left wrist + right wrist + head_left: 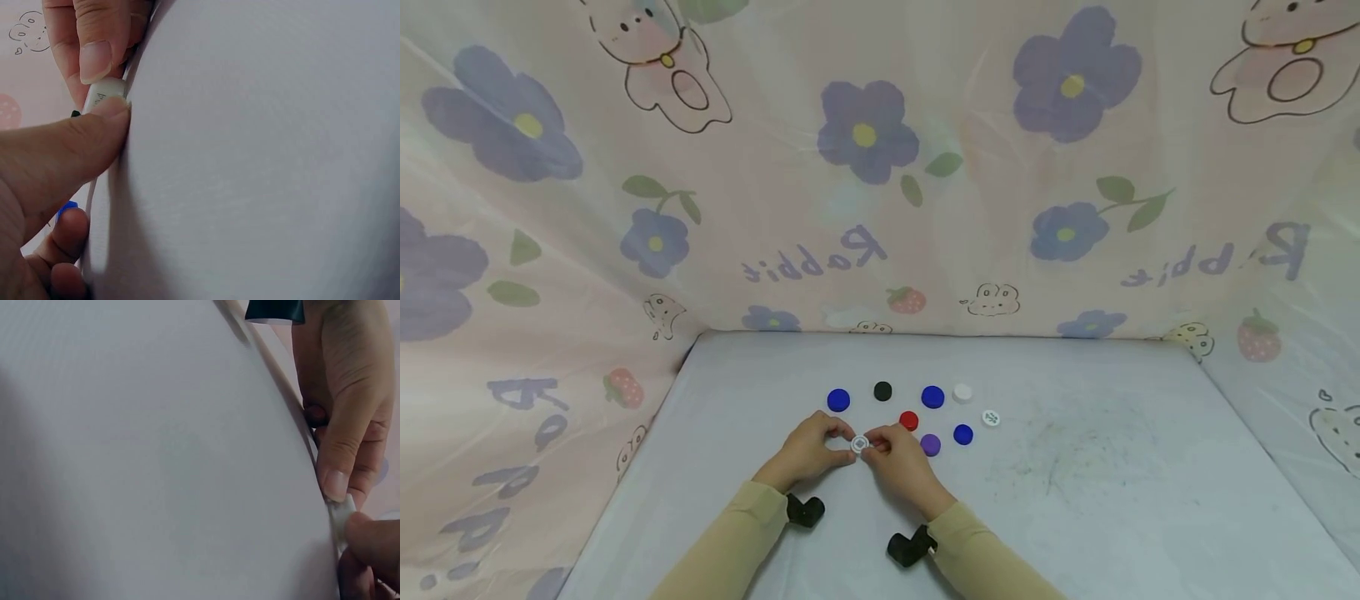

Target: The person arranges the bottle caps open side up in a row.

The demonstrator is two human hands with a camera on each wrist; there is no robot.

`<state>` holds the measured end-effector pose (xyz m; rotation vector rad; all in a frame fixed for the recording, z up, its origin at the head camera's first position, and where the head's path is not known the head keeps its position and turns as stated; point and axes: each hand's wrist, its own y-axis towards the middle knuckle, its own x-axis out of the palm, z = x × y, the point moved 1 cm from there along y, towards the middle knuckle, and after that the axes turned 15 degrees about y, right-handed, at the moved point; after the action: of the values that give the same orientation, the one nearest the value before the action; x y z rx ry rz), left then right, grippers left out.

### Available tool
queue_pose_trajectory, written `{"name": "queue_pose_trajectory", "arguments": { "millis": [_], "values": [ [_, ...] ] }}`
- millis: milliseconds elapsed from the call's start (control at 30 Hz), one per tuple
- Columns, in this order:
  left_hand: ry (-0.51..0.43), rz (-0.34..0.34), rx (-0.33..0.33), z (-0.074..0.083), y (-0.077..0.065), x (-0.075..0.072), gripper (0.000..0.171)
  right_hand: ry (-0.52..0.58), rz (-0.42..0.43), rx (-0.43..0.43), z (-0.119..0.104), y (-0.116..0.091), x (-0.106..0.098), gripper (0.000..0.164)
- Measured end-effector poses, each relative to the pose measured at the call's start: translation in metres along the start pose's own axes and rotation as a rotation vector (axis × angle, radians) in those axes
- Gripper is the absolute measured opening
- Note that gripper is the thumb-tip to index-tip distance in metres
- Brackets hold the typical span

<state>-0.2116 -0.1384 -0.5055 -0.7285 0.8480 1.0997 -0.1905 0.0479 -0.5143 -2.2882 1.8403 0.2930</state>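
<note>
A small white bottle cap (860,444) with a grey pattern on top is between both hands, low over the table. My left hand (808,450) pinches its left side with thumb and fingertips, and my right hand (901,467) pinches the right side. The left wrist view shows the side of this white cap (105,89) with small dark print on it, partly covered by the left thumb. In the right wrist view the same cap (340,511) peeks out between the two thumbs. Just beyond the right hand lie a red cap (909,421) and a purple cap (931,445).
Behind the hands on the white table (1112,533) lie a blue cap (838,400), a black cap (883,391), a larger blue cap (933,397) and a white cap (962,393). Farther right are a green-marked white cap (991,418) and another blue cap (963,434). A patterned curtain (955,233) encloses the table.
</note>
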Motion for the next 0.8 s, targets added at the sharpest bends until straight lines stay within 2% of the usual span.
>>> {"name": "queue_pose_trajectory", "arguments": {
  "millis": [233, 367, 533, 633, 800],
  "values": [
    [-0.044, 0.002, 0.024, -0.001, -0.003, -0.003, 0.021, 0.027, -0.005, -0.024, 0.0, -0.002, 0.0, 0.016],
    [-0.068, -0.034, 0.05, -0.002, -0.005, -0.005, 0.021, 0.037, -0.019, -0.027, 0.0, -0.004, 0.0, 0.016],
    [-0.169, -0.067, 0.067, -0.002, -0.006, -0.004, 0.02, 0.035, -0.027, -0.057, -0.002, -0.007, -0.002, 0.016],
    [-0.235, -0.039, 0.078, 0.001, -0.007, -0.004, 0.02, 0.048, -0.014, -0.081, -0.004, -0.007, -0.005, 0.016],
    [-0.289, 0.032, 0.076, 0.007, -0.012, -0.006, 0.019, 0.084, -0.014, -0.101, -0.011, -0.008, -0.009, 0.018]
  ]
}}
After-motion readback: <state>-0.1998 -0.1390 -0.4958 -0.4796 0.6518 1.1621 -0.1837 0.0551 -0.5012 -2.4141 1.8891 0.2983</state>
